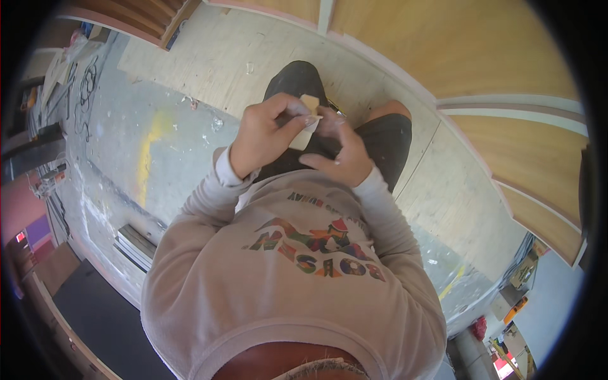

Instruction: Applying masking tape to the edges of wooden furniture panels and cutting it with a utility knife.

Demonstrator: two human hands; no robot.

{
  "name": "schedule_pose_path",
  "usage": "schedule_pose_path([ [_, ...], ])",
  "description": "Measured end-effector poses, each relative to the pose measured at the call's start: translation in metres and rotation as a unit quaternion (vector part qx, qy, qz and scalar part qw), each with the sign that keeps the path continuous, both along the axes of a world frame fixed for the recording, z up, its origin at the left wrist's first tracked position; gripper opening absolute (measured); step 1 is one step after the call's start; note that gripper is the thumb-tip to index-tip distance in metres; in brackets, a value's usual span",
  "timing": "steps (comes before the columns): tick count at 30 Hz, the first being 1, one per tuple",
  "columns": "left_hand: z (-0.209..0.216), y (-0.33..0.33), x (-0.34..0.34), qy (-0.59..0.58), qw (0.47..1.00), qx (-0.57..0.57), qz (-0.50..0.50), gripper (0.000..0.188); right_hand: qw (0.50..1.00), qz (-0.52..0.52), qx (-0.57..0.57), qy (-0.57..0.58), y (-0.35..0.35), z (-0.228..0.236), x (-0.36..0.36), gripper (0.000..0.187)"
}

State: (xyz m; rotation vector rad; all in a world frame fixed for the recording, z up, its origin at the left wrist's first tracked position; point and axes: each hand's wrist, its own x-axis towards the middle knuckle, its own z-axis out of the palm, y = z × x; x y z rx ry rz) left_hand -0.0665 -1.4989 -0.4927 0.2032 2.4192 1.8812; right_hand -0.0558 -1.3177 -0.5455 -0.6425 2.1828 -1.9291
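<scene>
My left hand [269,132] is closed, its thumb and forefinger pinching a slim, pale, flat piece [302,138] whose exact kind I cannot make out. A tan, wood-coloured end [310,103] sticks up beyond those fingertips, and its whitish lower part hangs below them. Close by on the right, my right hand [343,152] bends its fingers toward the upper part of the piece. Its thumb is spread well away from those fingers, with nothing between. White smears mark the fingertips. Both hands are above my lap, over dark shorts [386,142].
Light wooden panels with white edging [437,50] curve along the far and right sides. Pale boards [215,54] cover part of the stained grey floor [114,136]. Black cable [85,95] and clutter lie at the left; a dark flat panel [95,316] is at the lower left.
</scene>
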Motion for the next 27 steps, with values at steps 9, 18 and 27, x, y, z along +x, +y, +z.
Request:
schedule_pose_path([
  [9, -0.041, -0.016, 0.026, -0.018, 0.999, 0.022, 0.020, 0.011, 0.952, 0.077, -0.062, -0.290, -0.029, -0.051, 0.014, 0.025],
  [18, -0.051, -0.022, 0.010, -0.011, 0.992, 0.014, -0.127, 0.017, 0.982, 0.041, -0.003, -0.184, -0.007, -0.049, -0.001, 0.023],
  [27, -0.012, -0.014, 0.005, 0.060, 0.987, -0.084, -0.127, 0.023, 0.824, -0.161, 0.533, -0.106, 0.017, -0.255, -0.104, 0.026],
])
